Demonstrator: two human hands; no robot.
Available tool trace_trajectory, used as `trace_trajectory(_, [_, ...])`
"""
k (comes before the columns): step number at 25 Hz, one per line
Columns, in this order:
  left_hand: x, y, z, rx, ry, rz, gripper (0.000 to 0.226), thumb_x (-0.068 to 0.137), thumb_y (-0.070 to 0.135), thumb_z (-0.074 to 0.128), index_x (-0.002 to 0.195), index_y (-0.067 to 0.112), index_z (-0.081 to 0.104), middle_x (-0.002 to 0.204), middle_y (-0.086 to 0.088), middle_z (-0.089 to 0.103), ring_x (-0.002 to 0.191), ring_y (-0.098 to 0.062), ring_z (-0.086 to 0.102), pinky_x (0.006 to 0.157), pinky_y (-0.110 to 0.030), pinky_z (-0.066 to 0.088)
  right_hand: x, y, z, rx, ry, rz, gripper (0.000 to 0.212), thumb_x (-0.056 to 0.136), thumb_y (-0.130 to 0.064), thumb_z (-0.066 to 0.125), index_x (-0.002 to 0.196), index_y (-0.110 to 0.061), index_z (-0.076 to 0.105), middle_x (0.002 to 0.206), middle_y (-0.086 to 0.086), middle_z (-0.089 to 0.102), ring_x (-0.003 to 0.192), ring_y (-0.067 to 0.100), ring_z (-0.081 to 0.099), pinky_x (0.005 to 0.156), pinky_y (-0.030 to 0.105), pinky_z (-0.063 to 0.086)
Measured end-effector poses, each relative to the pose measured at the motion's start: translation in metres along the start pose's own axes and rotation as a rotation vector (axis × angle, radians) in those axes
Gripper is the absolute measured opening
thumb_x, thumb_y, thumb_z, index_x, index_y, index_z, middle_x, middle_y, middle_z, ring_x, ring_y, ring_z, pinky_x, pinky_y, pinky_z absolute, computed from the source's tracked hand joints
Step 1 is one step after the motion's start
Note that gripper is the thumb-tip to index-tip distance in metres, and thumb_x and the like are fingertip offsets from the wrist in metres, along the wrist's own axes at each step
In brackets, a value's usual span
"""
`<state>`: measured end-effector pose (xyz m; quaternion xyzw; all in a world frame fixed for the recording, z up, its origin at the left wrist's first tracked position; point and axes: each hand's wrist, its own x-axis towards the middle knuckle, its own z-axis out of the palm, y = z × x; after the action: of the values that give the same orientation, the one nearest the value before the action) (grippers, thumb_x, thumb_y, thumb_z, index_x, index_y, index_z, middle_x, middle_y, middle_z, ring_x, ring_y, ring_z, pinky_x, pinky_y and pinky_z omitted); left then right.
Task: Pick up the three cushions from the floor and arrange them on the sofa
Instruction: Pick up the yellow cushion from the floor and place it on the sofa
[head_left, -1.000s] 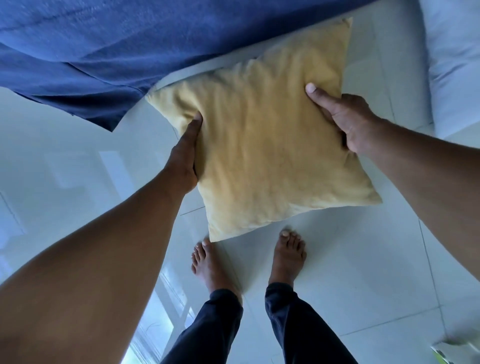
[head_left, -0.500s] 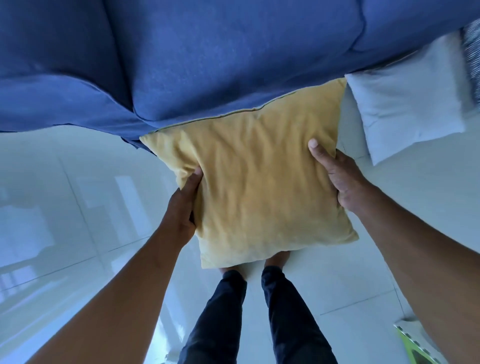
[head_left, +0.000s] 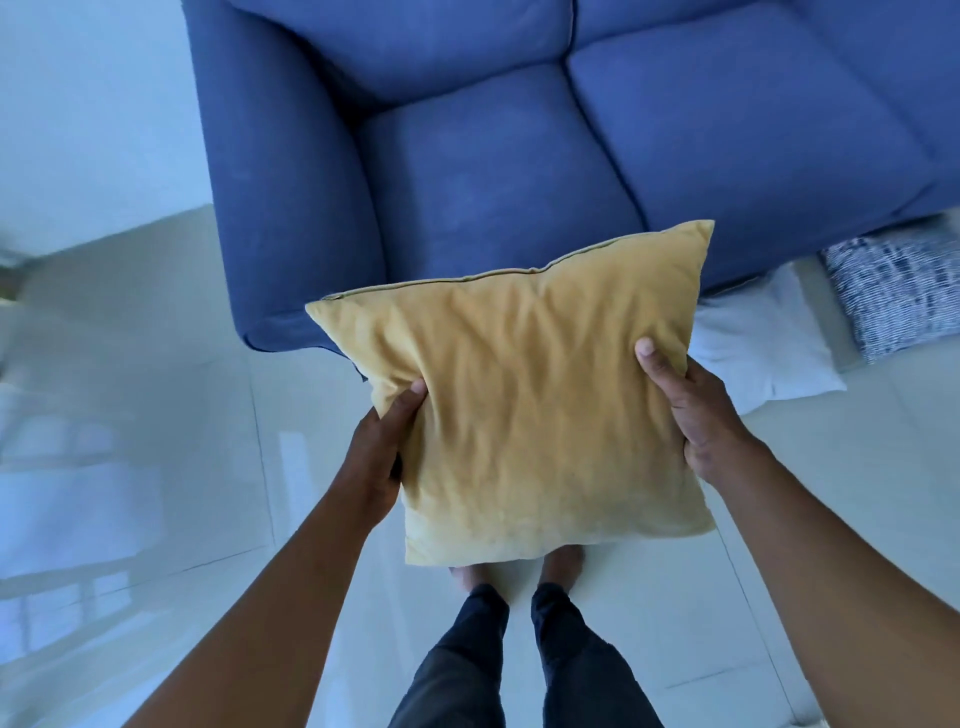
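Note:
A yellow cushion hangs in the air in front of me, above my feet and just short of the blue sofa. My left hand grips its left edge and my right hand grips its right edge. A white cushion lies on the floor at the sofa's front, to the right of the yellow one. A blue-and-white patterned cushion lies further right on the floor. The sofa's seats are bare.
The sofa's left armrest stands ahead on the left. Glossy pale floor tiles spread to the left and around my feet. A white wall rises behind the sofa on the left.
The yellow cushion has risen from floor level, held by both hands. My view has tilted up, so the sofa's seats and the patterned cushion have come into sight.

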<state>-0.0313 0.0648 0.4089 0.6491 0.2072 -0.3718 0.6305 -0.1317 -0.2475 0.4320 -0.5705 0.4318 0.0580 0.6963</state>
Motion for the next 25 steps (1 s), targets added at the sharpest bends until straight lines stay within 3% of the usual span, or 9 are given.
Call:
trace_trajectory(3, [-0.039, 0.033, 0.004, -0.016, -0.001, 0.077, 0.068, 0.084, 0.056, 0.077, 0.144, 0.028, 0.064, 0.132, 0.007, 0.079, 0.126, -0.017, 0.072, 0.102, -0.040, 0.055, -0.028, -0.035, 0.001, 0.030, -0.009, -0.075, 0.072, 0.062, -0.071, 0.078, 0.120, -0.029, 0.071, 0.113, -0.013, 0.078, 0.110, 0.011, 0.069, 0.097, 0.037, 0.053])
trace_trajectory(7, [-0.075, 0.072, 0.013, -0.011, -0.007, 0.176, 0.064, 0.084, 0.050, 0.080, 0.141, 0.026, 0.065, 0.130, 0.006, 0.080, 0.124, -0.018, 0.073, 0.099, -0.039, 0.057, -0.052, -0.076, -0.001, 0.058, -0.043, -0.156, 0.079, 0.059, -0.074, 0.084, 0.121, -0.028, 0.071, 0.115, -0.014, 0.078, 0.113, 0.014, 0.071, 0.104, 0.045, 0.053])
trace_trajectory(11, [-0.101, 0.110, 0.024, 0.006, -0.021, 0.287, 0.050, 0.095, 0.035, 0.076, 0.141, 0.022, 0.065, 0.130, 0.005, 0.080, 0.123, -0.016, 0.074, 0.096, -0.035, 0.056, -0.069, -0.112, -0.012, 0.112, -0.080, -0.240, 0.065, 0.066, -0.066, 0.082, 0.116, -0.027, 0.072, 0.111, -0.014, 0.080, 0.111, 0.014, 0.072, 0.105, 0.045, 0.052])
trace_trajectory(15, [-0.111, 0.135, 0.031, 0.021, -0.035, 0.363, 0.062, 0.087, 0.036, 0.080, 0.144, 0.020, 0.063, 0.133, 0.003, 0.078, 0.125, -0.018, 0.073, 0.093, -0.035, 0.057, -0.072, -0.140, -0.021, 0.162, -0.079, -0.306, 0.093, 0.053, -0.074, 0.088, 0.129, -0.028, 0.063, 0.122, -0.012, 0.076, 0.116, 0.015, 0.070, 0.106, 0.046, 0.052])
trace_trajectory(18, [-0.111, 0.150, 0.039, 0.017, -0.018, 0.391, 0.067, 0.083, 0.036, 0.081, 0.144, 0.016, 0.062, 0.133, 0.000, 0.078, 0.126, -0.022, 0.072, 0.095, -0.037, 0.057, -0.069, -0.162, -0.024, 0.186, -0.103, -0.344, 0.088, 0.052, -0.071, 0.089, 0.127, -0.030, 0.065, 0.121, -0.014, 0.076, 0.116, 0.015, 0.070, 0.106, 0.046, 0.052])
trace_trajectory(21, [-0.103, 0.162, 0.043, 0.016, 0.010, 0.407, 0.066, 0.079, 0.037, 0.081, 0.140, 0.016, 0.065, 0.128, -0.002, 0.080, 0.120, -0.025, 0.074, 0.082, -0.033, 0.059, -0.058, -0.179, -0.021, 0.182, -0.101, -0.366, 0.088, 0.051, -0.068, 0.091, 0.126, -0.029, 0.066, 0.120, -0.013, 0.077, 0.116, 0.014, 0.070, 0.105, 0.046, 0.052])
trace_trajectory(25, [-0.076, 0.182, 0.040, -0.006, 0.027, 0.426, 0.071, 0.070, 0.029, 0.086, 0.136, 0.013, 0.066, 0.124, -0.003, 0.082, 0.120, -0.026, 0.074, 0.098, -0.044, 0.058, -0.029, -0.200, -0.009, 0.176, -0.087, -0.377, 0.077, 0.060, -0.055, 0.092, 0.125, -0.023, 0.067, 0.117, -0.011, 0.078, 0.113, 0.012, 0.071, 0.100, 0.039, 0.055])
